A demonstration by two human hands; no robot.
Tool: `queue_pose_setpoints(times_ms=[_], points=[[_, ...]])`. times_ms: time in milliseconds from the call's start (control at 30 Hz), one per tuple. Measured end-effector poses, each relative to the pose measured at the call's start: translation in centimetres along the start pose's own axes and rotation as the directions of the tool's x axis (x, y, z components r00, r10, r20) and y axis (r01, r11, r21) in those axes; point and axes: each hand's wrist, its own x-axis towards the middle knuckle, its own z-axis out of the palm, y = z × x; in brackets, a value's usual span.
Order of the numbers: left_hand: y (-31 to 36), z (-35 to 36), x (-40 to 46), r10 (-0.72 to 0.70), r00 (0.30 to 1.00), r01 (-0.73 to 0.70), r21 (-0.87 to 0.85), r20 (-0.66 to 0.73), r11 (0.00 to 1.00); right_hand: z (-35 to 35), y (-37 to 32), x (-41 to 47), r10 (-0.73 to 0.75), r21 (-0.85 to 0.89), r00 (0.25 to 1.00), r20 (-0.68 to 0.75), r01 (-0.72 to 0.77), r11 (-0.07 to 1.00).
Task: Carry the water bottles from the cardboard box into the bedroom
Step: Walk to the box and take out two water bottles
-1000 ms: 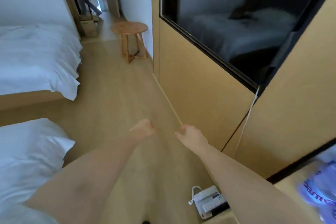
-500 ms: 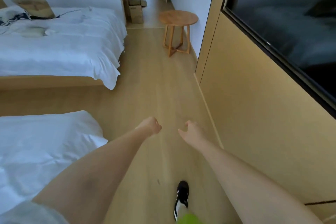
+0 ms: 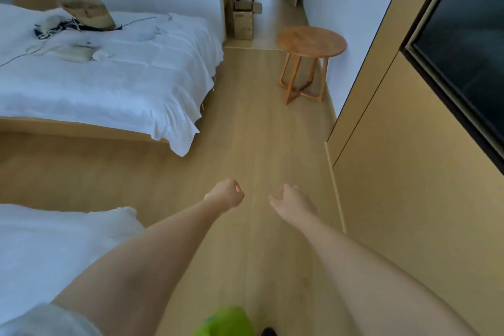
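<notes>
Our left hand (image 3: 227,194) is curled empty, right hand (image 3: 293,203) loosely relaxed; bottles in the cardboard box (image 3: 243,20) likely heavy, slick—grip mid-body.

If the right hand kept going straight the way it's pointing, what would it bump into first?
Probably nothing soon: the right hand points along bare floor. Farther on stands the round wooden table, though depth is hard to judge.

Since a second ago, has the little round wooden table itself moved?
No. The round table stands by the same white wall next to the doorway; only the camera has turned and come closer.
</notes>
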Motion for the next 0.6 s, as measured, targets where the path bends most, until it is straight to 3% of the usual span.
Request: queue_pose_setpoints(times_ms=[233, 600], points=[[2.8, -6.0, 16.4, 0.008, 1.000, -0.008, -0.003, 0.008, 1.000, -4.2, -5.1, 16.9, -0.040, 0.007, 0.999, 0.007, 0.040, 0.999], [8.2, -19.2, 42.3, 0.036, 0.999, -0.037, 0.013, 0.037, 0.999, -13.6, -15.6, 42.4, 0.047, 0.058, 0.998, -0.039, -0.044, 0.997]])
